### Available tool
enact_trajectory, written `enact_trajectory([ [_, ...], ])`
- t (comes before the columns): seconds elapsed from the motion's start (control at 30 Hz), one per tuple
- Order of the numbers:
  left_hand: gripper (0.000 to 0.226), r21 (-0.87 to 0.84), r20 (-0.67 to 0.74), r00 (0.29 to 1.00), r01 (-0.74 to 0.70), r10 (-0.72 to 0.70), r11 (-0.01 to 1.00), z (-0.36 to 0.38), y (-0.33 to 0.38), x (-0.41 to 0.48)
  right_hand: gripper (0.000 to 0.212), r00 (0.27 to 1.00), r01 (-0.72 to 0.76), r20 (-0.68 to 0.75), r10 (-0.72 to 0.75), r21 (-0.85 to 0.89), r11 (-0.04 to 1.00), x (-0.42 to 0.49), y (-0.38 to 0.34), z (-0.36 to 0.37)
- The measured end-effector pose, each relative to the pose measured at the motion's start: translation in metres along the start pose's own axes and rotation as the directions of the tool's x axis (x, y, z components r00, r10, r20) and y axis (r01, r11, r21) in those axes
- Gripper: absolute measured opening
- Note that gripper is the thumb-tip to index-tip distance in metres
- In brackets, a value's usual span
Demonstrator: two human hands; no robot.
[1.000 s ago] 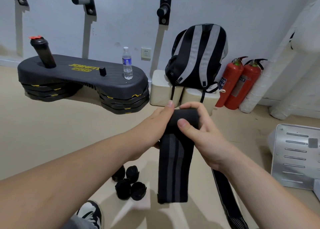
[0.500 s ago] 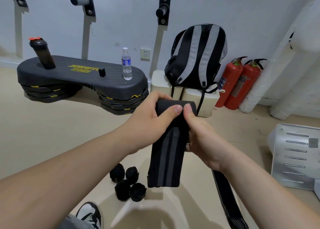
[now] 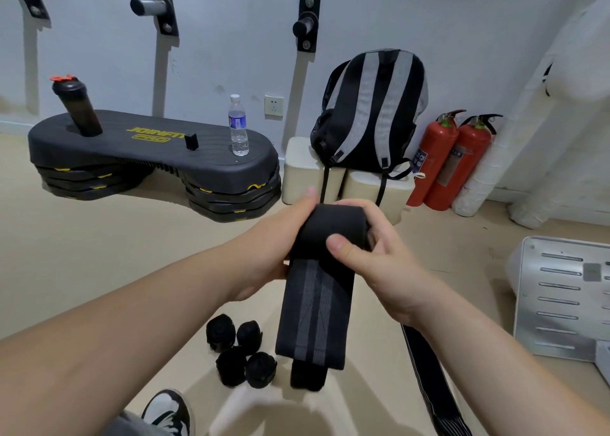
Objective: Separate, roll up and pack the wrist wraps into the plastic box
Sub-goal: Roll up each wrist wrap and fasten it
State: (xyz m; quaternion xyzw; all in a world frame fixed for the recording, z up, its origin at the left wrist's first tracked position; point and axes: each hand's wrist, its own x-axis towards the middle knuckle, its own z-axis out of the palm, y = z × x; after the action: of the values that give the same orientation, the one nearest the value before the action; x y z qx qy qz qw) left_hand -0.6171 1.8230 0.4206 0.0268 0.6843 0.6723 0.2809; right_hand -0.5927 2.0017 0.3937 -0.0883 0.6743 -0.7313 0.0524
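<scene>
Head view is showing both hands up in front. The left hand is cupping the left side of the rolled-up end, and the right hand is clamping it from the right, thumb pressing on the near face. The rest of the wrist wrap is dangling straight down from there, tail hanging above the floor. How's this stuff going to behave? (liftnoob)

It's looking light and floppy to me, a stretchy weave with grey stripes. I'm guessing it's going to spring open the second that pinch is loosening. Nothing fragile about it, not slippery either.

I'd be holding the rolled part by its two side edges with a thumb pinning the outer layer. Then I'd be feeding the hanging length in under a bit of tension, so it isn't coning out sideways.

Four rolled wraps are sitting in a cluster on the floor near the left, close to a sneaker. Another unrolled wrap is lying flat at the near right.

I'm not spotting the plastic box for sure. A white slotted panel is lying at the right, well apart from the wraps. (strapnerd)
</scene>
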Motion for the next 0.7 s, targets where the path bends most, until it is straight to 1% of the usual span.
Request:
enact_trajectory([
  [0.03, 0.059, 0.042, 0.002, 1.0, 0.016, -0.016, 0.999, -0.001, -0.001, 0.0, 0.044, 1.0, 0.021, 0.019, -0.02, -0.057, 0.998, -0.001, 0.0, 0.0],
  [0.1, 0.06, 0.106, -0.005, 1.0, 0.012, -0.012, 0.994, -0.001, -0.001, 0.0, 0.047, 0.998, 0.048, 0.046, -0.04, -0.175, 0.983, -0.003, 0.001, 0.0],
  [0.17, 0.059, 0.127, -0.039, 0.999, -0.03, 0.035, 0.991, -0.001, 0.0, -0.001, 0.049, 0.998, 0.058, 0.032, -0.051, -0.267, 0.962, -0.004, -0.001, 0.001],
  [0.2, 0.056, 0.121, -0.056, 0.995, -0.07, 0.077, 0.99, -0.001, 0.001, -0.002, 0.05, 0.999, 0.047, 0.021, -0.043, -0.281, 0.959, -0.004, -0.001, 0.001],
  [0.23, 0.052, 0.106, -0.072, 0.99, -0.114, 0.122, 0.988, -0.001, 0.001, -0.003, 0.05, 1.0, 0.016, 0.011, -0.014, -0.27, 0.963, -0.003, -0.003, 0.002],
  [0.3, 0.045, 0.082, -0.107, 0.969, -0.215, 0.223, 0.973, 0.002, 0.001, -0.003, 0.048, 0.997, -0.079, 0.003, 0.081, -0.19, 0.979, -0.001, -0.007, 0.005],
  [0.33, 0.041, 0.102, -0.152, 0.949, -0.264, 0.278, 0.959, 0.005, 0.001, -0.002, 0.052, 0.993, -0.119, 0.01, 0.122, -0.156, 0.981, 0.0, -0.009, 0.007],
  [0.4, 0.033, 0.209, -0.27, 0.874, -0.356, 0.403, 0.911, 0.011, -0.001, -0.004, 0.067, 0.982, -0.182, 0.046, 0.185, -0.078, 0.98, 0.002, -0.01, 0.009],
  [0.43, 0.028, 0.262, -0.296, 0.829, -0.407, 0.474, 0.875, 0.014, 0.0, -0.006, 0.072, 0.975, -0.21, 0.074, 0.209, 0.002, 0.978, 0.001, -0.011, 0.011],
  [0.47, 0.026, 0.307, -0.283, 0.793, -0.458, 0.54, 0.834, 0.015, 0.001, -0.007, 0.075, 0.969, -0.238, 0.099, 0.228, 0.104, 0.966, 0.0, -0.015, 0.014],
  [0.5, 0.028, 0.353, -0.235, 0.77, -0.501, 0.593, 0.791, 0.015, 0.0, -0.007, 0.076, 0.963, -0.259, 0.128, 0.236, 0.208, 0.943, -0.002, -0.018, 0.014],
  [0.57, 0.039, 0.437, -0.105, 0.762, -0.542, 0.639, 0.718, 0.011, -0.001, -0.007, 0.074, 0.964, -0.258, 0.155, 0.217, 0.335, 0.906, -0.004, -0.023, 0.013],
  [0.63, 0.041, 0.461, 0.0, 0.791, -0.543, 0.611, 0.702, 0.006, 0.002, -0.008, 0.065, 0.969, -0.244, 0.124, 0.213, 0.354, 0.903, -0.004, -0.024, 0.01],
  [0.7, 0.037, 0.408, 0.025, 0.844, -0.498, 0.536, 0.765, 0.005, 0.005, -0.01, 0.056, 0.978, -0.208, 0.049, 0.203, 0.285, 0.936, -0.003, -0.022, 0.005],
])
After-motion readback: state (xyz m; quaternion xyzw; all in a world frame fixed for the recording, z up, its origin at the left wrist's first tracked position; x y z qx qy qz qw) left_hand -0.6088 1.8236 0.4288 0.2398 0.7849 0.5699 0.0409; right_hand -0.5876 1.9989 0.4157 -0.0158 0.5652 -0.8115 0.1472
